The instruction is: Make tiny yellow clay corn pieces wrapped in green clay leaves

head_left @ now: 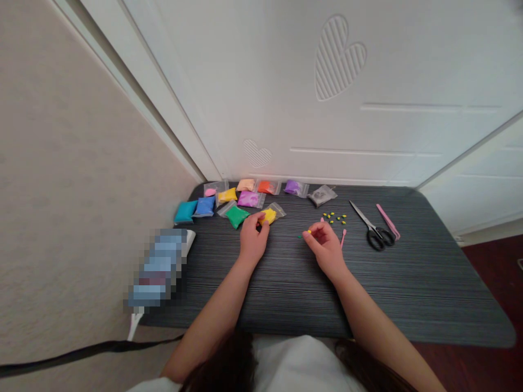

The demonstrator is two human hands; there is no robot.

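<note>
My left hand (254,235) is at a small clear bag of yellow modelling clay (269,216), its thumb and forefinger closed on the near left edge. A tiny piece of yellow clay (309,232) shows at the fingertips of my right hand (327,247), pinched between thumb and finger. Just left of those fingertips, a small green bit (299,237) lies on the table. Beyond my right hand are several tiny yellow-and-green clay pieces (335,218). A pink modelling tool (344,236) lies beside that hand, partly hidden by it.
Bags of green (237,216), blue (205,206), teal (186,212), purple (291,187) and grey clay (322,195) lie along the back left, among others. Black-handled scissors (373,231) and pink tweezers (387,220) are on the right. A blurred-out device (157,269) stands at the left edge.
</note>
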